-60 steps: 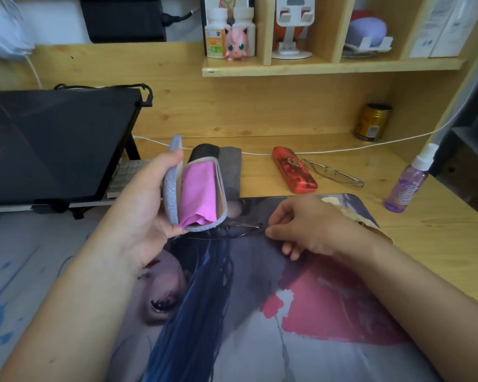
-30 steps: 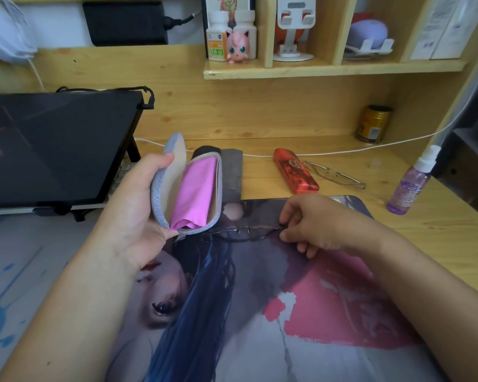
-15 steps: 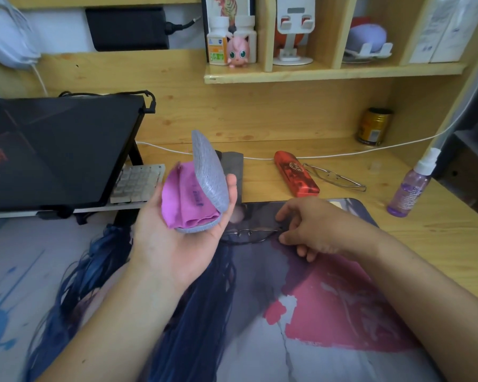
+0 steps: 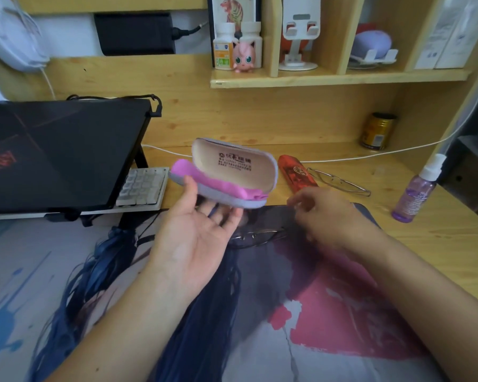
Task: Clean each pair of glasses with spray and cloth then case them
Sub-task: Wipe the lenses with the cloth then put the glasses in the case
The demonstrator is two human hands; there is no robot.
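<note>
Landmark: the printed desk mat (image 4: 342, 312), a smooth flat sheet with dark blue hair strands and a red patch, lying on the pale wooden desk (image 4: 439, 216).

Grey glasses case (image 4: 224, 172): a clamshell with a rough, felt-like grey shell and a smooth beige lining printed with dark characters; it gapes wide above the mat's far edge, lid tipped up and back.

Pink cloth (image 4: 218, 186): soft and crumpled, spilling along the lower half of the case.

Left hand (image 4: 196, 238): palm up, thumb against the near rim of the case and fingers curled beneath its base, carrying it clear of the mat.

Right hand (image 4: 323, 213): knuckles up over the mat's far edge, fingers bent (blurred, so I cannot tell whether they pinch anything).

Dark-rimmed glasses (image 4: 257, 235): thin wire frame, lying on the mat between the two hands.

Red case (image 4: 295, 173): glossy, long and narrow, beyond the mat's far edge.

Wire glasses (image 4: 340, 181): folded flat, just right of the red case.

Spray bottle (image 4: 417, 191): clear purple plastic with a white nozzle, upright off the mat's right side.

Change: half a second ago the case stood on end with its grey back showing; it now lies level with the lining exposed, and the right hand has lifted off the dark-rimmed glasses.
</note>
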